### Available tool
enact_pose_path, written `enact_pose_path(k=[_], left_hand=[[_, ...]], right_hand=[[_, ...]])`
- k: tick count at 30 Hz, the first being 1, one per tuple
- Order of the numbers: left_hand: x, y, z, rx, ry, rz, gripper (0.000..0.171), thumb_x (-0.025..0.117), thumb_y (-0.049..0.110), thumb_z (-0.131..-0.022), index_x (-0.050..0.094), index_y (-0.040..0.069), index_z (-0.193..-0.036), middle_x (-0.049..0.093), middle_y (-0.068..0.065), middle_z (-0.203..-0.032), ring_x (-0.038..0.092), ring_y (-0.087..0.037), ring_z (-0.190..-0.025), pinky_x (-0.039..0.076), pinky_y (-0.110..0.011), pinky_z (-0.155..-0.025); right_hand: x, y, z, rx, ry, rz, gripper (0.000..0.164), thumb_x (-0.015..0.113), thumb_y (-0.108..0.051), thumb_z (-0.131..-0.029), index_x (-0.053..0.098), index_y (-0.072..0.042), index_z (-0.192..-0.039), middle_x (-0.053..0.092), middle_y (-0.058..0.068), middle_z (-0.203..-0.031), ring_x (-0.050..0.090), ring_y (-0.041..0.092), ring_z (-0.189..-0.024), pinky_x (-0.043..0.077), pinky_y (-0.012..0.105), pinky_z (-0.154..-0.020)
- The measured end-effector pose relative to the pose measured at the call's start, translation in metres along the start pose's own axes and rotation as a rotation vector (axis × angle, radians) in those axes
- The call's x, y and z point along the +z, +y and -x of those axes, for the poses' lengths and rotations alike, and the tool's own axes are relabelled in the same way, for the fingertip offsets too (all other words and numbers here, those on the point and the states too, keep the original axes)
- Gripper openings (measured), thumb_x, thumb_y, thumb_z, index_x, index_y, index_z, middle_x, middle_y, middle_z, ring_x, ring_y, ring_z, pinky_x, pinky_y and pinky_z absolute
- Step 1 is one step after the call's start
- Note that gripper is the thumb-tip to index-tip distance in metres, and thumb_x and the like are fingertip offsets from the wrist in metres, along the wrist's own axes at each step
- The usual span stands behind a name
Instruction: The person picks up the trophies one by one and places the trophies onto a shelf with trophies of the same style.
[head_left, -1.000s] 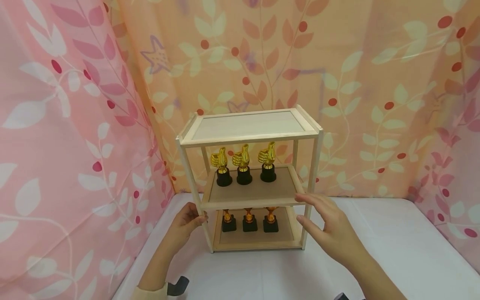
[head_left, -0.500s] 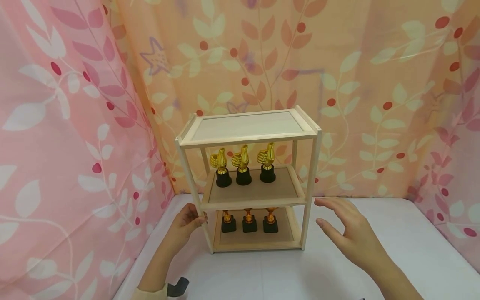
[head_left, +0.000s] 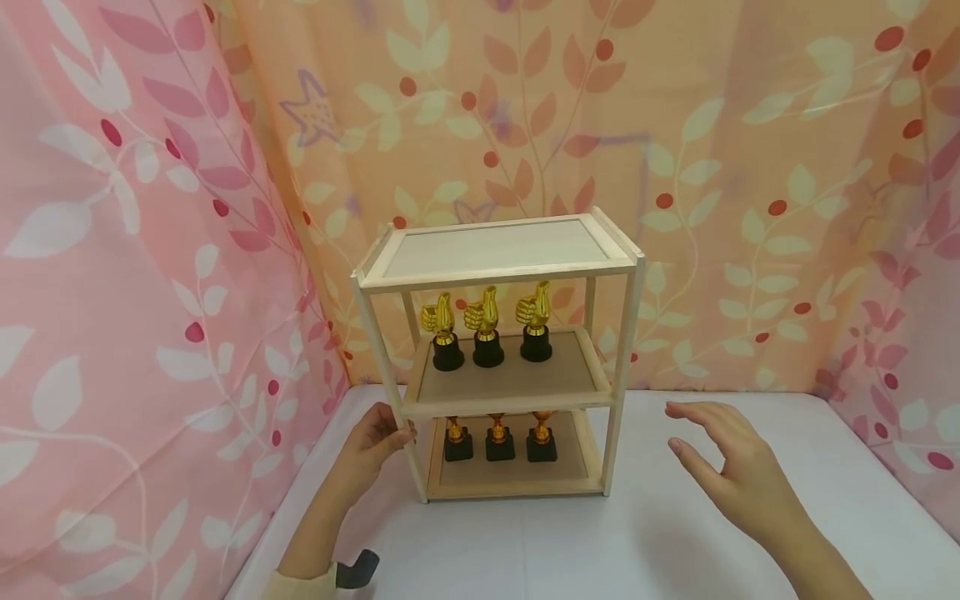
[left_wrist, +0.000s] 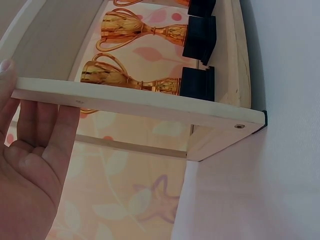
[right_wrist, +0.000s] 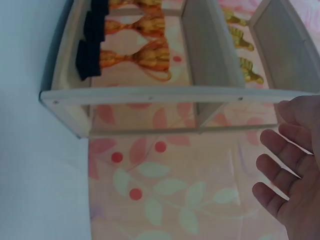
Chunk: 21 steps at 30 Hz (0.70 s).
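A three-tier wooden shelf (head_left: 498, 279) with pale frame rails stands upright on the white cloth. My left hand (head_left: 363, 454) holds its left front post (left_wrist: 140, 104), thumb on one side and fingers behind in the left wrist view. Three gold thumbs-up trophies (head_left: 487, 350) on black round bases line the middle tier. On the bottom tier are three gold cup trophies (head_left: 499, 446) with black square bases; the middle shelf hides their tops in the head view. Off to the shelf's right, my right hand (head_left: 738, 471) hovers with relaxed, parted fingers, holding nothing.
A white cloth (head_left: 525, 550) covers the table. Orange patterned curtain (head_left: 750, 275) hangs behind the shelf, and pink patterned curtain (head_left: 150, 333) closes the left side. A black strap piece (head_left: 357, 570) sits at the left sleeve.
My right hand has moved away from the shelf's right front post, to the right. The left hand stays at the left post, and shelf and trophies keep their places.
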<state>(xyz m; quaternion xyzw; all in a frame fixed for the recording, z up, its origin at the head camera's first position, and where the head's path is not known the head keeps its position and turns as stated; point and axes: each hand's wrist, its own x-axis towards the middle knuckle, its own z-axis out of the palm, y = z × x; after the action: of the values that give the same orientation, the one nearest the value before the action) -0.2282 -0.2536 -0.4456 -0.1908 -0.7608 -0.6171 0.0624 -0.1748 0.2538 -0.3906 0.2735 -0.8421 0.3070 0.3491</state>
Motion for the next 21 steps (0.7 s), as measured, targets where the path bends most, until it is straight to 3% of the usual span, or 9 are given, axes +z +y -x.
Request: enact_pose_path(k=[12,21], left_hand=[[0.001,0.001,0.003,0.001,0.002,0.011,0.027,0.065,0.01,-0.1,0.049,-0.003,-0.117,0.061,-0.019,-0.108,0.066,-0.018,-0.099,0.057,-0.029,-0.092],[0.0,0.0,0.0,0.027,0.001,0.013,0.026,0.064,0.008,-0.101,0.048,-0.004,-0.118,0.062,-0.017,-0.108,0.066,-0.017,-0.099,0.058,-0.029,-0.092]], right_hand=[[-0.009,0.036,0.024,-0.049,0.044,0.053,0.06,0.084,0.006,-0.069,0.07,-0.008,-0.126,0.07,0.008,-0.119,0.049,0.0,-0.124,0.027,0.009,-0.112],[-0.016,0.045,0.031,-0.025,0.019,0.114,0.056,0.083,0.002,-0.072,0.069,-0.007,-0.126,0.07,0.007,-0.117,0.046,-0.001,-0.125,0.022,0.01,-0.115]])
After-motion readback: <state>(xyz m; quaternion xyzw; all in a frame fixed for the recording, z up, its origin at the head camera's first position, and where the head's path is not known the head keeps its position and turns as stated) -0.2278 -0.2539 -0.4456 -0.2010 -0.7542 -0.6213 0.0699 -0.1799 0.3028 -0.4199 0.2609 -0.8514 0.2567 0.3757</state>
